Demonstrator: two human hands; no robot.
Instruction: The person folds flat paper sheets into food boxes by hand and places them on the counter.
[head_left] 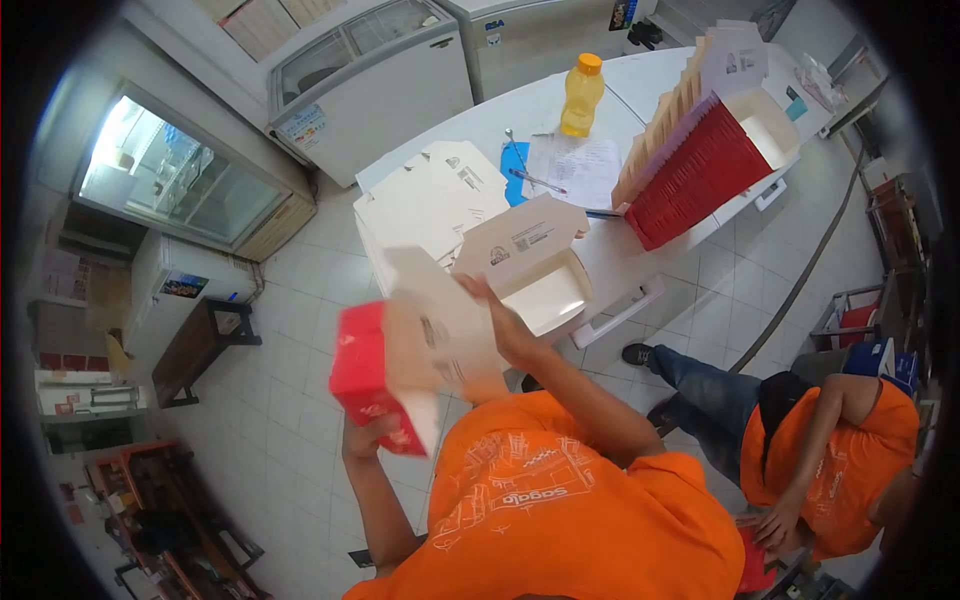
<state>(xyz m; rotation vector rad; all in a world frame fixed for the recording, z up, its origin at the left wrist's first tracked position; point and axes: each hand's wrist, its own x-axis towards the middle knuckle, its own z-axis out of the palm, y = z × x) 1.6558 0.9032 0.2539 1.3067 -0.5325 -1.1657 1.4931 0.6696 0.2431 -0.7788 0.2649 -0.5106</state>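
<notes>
My left hand (375,432) grips a red cardboard food box (358,350) from below, in front of my body on the left. The box is tilted, and its pale lid (440,330) stands open, smeared by motion. Close to that lid's right edge is my right hand (492,308), fingers stretched out; whether it touches the lid I cannot tell. Just beyond it, an open box with a white inside (548,292) sits at the table's near edge, its printed lid (522,238) raised. Flat printed box blanks (432,200) lie stacked to the left of it.
A tall nested stack of red boxes (695,170) leans on the white table (640,85). A yellow bottle (582,98), papers (578,165) and a pen (538,181) lie farther back. At right, a co-worker in an orange shirt (840,460) handles something red. Chest freezers (385,90) stand behind.
</notes>
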